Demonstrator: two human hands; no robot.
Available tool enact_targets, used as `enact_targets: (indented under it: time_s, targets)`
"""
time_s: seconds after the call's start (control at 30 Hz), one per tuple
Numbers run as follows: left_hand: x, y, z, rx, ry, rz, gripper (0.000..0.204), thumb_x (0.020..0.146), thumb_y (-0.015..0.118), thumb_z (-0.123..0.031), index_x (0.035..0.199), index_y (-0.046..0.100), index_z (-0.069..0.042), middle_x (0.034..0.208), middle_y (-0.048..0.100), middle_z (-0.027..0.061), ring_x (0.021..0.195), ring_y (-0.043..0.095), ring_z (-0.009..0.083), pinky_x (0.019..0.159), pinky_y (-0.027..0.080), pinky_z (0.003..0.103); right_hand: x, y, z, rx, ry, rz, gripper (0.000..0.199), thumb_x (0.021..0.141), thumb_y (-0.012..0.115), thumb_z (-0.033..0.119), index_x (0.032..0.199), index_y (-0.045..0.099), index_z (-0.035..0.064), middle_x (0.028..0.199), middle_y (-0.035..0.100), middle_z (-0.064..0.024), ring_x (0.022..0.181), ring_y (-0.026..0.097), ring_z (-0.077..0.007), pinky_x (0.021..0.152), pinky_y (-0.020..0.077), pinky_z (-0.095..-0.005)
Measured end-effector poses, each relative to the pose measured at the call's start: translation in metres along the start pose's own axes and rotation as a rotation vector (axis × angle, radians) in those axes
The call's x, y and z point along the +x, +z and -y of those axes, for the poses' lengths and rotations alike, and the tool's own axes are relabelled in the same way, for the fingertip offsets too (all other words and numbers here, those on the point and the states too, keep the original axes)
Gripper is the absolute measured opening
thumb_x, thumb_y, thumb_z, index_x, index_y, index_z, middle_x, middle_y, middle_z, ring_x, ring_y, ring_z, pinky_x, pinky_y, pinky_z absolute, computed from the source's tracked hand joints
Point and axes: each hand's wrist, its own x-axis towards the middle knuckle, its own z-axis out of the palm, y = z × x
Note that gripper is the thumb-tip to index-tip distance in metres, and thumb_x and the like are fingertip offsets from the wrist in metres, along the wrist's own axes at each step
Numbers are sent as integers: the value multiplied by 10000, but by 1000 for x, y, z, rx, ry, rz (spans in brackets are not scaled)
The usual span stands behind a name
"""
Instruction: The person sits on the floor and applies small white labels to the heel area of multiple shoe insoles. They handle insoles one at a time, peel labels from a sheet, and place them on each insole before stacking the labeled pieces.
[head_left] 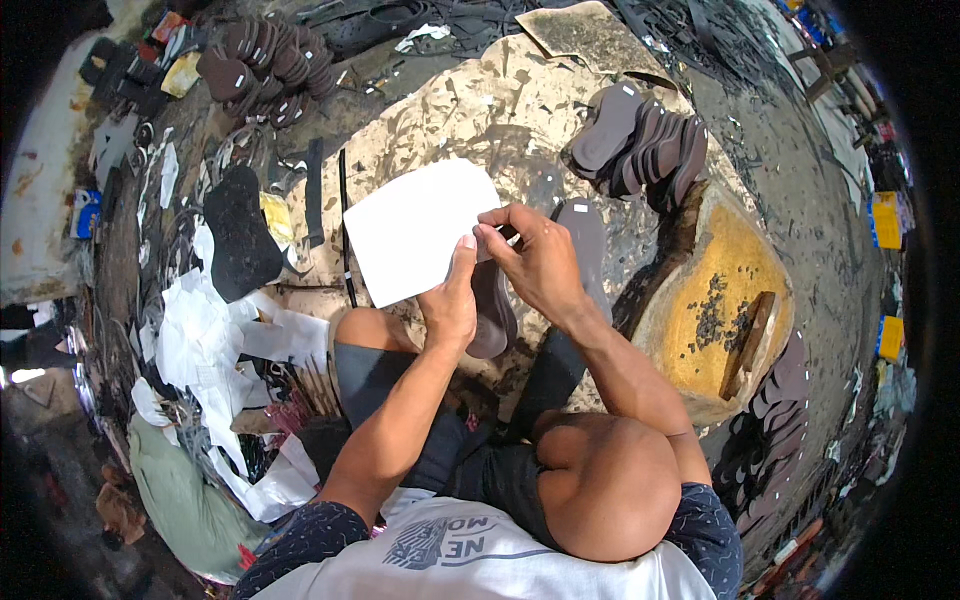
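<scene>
A white sheet of paper [415,235] with a rounded far edge is held up in front of me. My left hand [448,305] grips its lower right edge, thumb on top. At the sheet's right edge, the thumb and forefinger of my right hand [540,260] are pinched together; whatever lies between the tips is too small to make out. Below my hands lies a dark brown shoe sole [492,325], partly covered by them. Another brown sole [585,235], with a small white label near its far end, lies just beyond my right hand.
Several labelled soles [645,145] stand in a row at the far right. A worn block with a yellowish hollow [715,260] holds dark bits and a wooden piece. White scraps [200,330] and a black sole-shaped sheet [242,235] lie left. More soles [265,65] are heaped far left.
</scene>
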Motion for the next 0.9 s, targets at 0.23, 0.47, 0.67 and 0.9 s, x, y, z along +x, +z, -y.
enact_targets:
  time_s: [0.23,0.47,0.67,0.9]
  targets:
    - [-6,10,-12,170,103,-32,330,1009,693,-61,1307,593,42,1231,650,76,1087,640,166,959,538,318,-2,10,4,91,13,-81,168,955,741,130,1065,674,23,1007,732,-134,840,716,-255,689,572,-353]
    - [5,22,-17,-51,28,-30,339,1011,693,-53,1323,591,30,1232,648,70,1075,642,159,956,541,316,10,10,-8,77,-201,-105,369,959,727,73,1300,592,35,1041,715,-129,908,717,-221,767,581,-339]
    - [-4,8,-11,-225,-212,-100,324,1064,635,-187,1319,609,12,1219,655,91,1135,619,195,967,531,368,4,14,-15,180,-53,-32,498,956,734,83,1391,494,36,990,700,-108,894,703,-182,767,574,-335]
    - [-40,-60,27,958,181,609,366,1037,572,-273,1202,680,35,1135,697,246,1038,639,460,950,484,527,76,-11,-72,286,304,86,499,966,734,54,1359,435,-13,955,713,-88,886,670,-142,759,516,-287]
